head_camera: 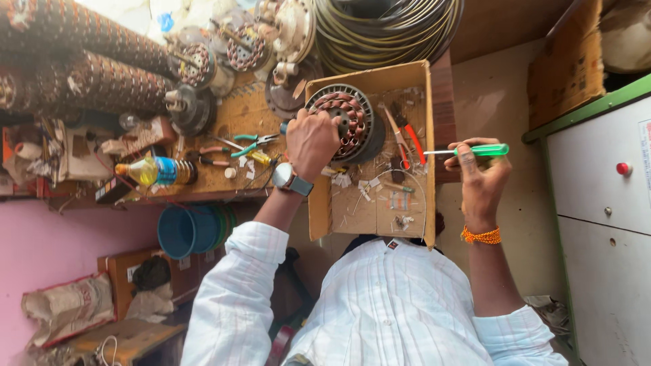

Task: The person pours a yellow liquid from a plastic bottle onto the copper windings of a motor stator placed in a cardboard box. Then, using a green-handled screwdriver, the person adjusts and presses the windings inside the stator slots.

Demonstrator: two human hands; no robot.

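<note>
My left hand (312, 139), a watch on its wrist, rests on a round fan-motor stator (347, 122) with copper windings. The stator lies in a shallow cardboard box (369, 76) on the wooden bench. My right hand (480, 179), with an orange thread band on its wrist, grips a green-handled screwdriver (483, 150) at the box's right edge, its shaft pointing left toward the stator. Red-handled tools (410, 139) lie in the box between my two hands, among scraps of paper and wire.
Green-handled pliers (249, 145) and a yellow bottle (152, 171) lie on the bench to the left. Several motor parts (203, 64) and a wire coil (386, 30) crowd the far side. A blue bucket (184, 232) sits below; a white cabinet (603, 203) stands at right.
</note>
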